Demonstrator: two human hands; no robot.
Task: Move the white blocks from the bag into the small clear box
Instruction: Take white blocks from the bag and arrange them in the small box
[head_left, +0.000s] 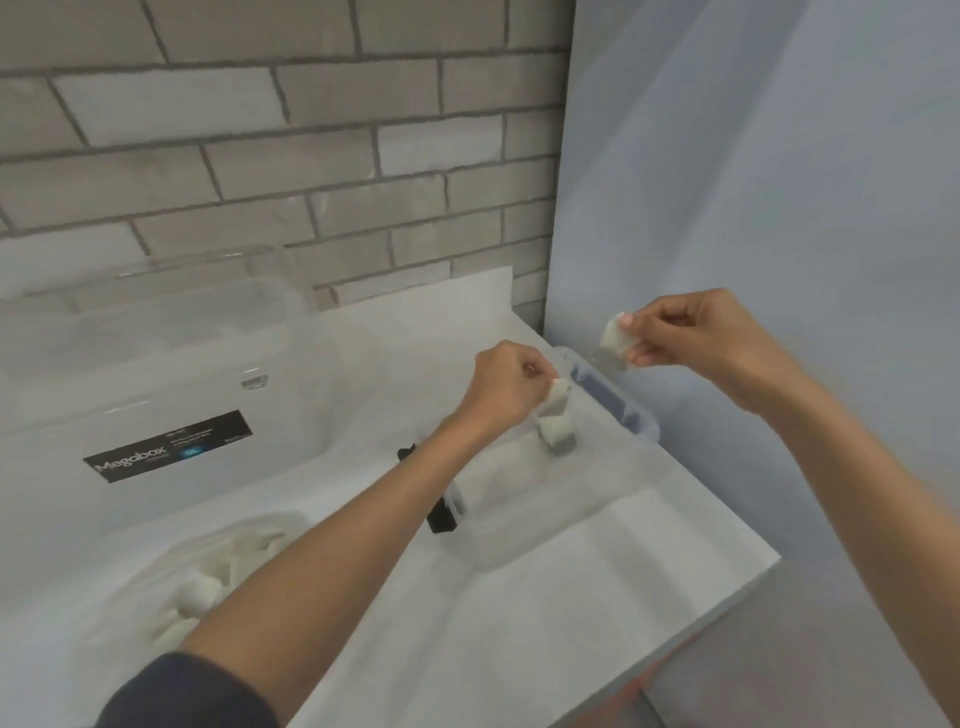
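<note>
Left hand (506, 387) fingers pinch small white foam block (555, 400) over small clear plastic box (524, 519); right hand (691, 332) clamps another (615, 338) beyond rim — early release risks drop onto desk (571, 623).

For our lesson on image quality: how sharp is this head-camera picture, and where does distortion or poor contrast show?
Head view: soft all over, the left hand and right hand blurred; wide-angle lens bends the brick wall; the white blocks and small clear box fade into the white table.
</note>
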